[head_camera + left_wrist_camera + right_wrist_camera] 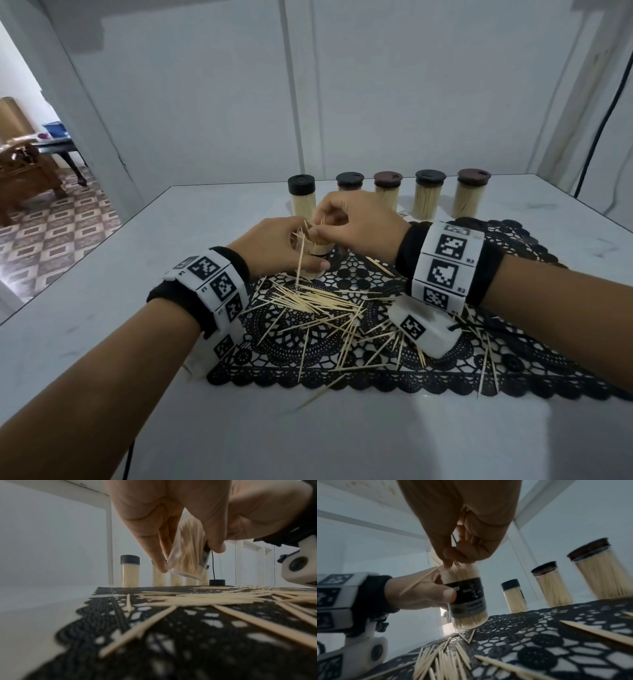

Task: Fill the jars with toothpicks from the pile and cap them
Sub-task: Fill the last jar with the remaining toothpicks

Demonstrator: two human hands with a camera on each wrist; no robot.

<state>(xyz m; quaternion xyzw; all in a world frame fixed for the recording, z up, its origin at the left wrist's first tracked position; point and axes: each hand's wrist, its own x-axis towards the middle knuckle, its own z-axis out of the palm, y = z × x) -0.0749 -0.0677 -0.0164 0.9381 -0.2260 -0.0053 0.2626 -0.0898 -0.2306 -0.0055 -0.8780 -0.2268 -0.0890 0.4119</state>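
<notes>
My left hand [291, 248] grips a clear labelled jar [317, 248] packed with toothpicks, open at the top. The left wrist view shows the jar [187, 555] tilted and lifted a little off the black lace mat [513, 359]. Over the jar's mouth [458, 572], my right hand [318, 229] pinches a few toothpicks at its fingertips [448, 561]. One stray toothpick [418, 584] leans across my left thumb. The loose toothpick pile [315, 301] lies on the mat just in front of the jar. A loose black cap [217, 582] sits on the table behind the mat.
Several capped, filled jars [430, 198] stand in a row at the back, the leftmost [301, 198] close behind my hands. Stray toothpicks [318, 394] spill past the mat's front edge. The white table [102, 325] ends at the left, beside a doorway.
</notes>
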